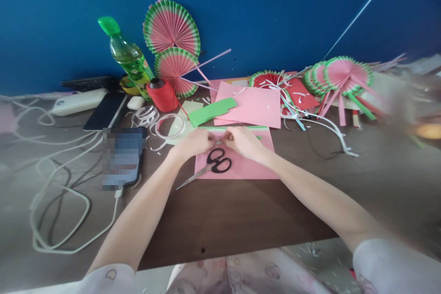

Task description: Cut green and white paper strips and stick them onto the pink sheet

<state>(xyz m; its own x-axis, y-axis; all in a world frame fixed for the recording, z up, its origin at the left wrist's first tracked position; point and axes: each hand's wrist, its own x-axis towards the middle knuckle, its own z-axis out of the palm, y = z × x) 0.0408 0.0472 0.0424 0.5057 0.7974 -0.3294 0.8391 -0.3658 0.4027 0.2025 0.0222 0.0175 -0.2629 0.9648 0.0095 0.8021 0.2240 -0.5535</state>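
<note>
My left hand (198, 141) and my right hand (243, 142) are close together over a pink paper sheet (255, 167). Fingers on both are curled in a pinch. A small pale bit shows between the fingertips, too small to name. Just beyond the hands, a thin green strip (241, 127) runs along the sheet's far edge. Black-handled scissors (218, 161) lie below my hands, partly on the sheet, blades pointing left toward me. Behind, a green paper piece (213, 111) rests partly on another pink sheet (260, 105).
At left are a phone (126, 158) on a white cable (87, 206), tape rolls (168, 126), a red thread spool (162, 95) and a green-capped bottle (131, 59). Pleated paper fans (172, 27) lean on the blue wall; more fans (347, 73) and white strips (330, 124) lie right.
</note>
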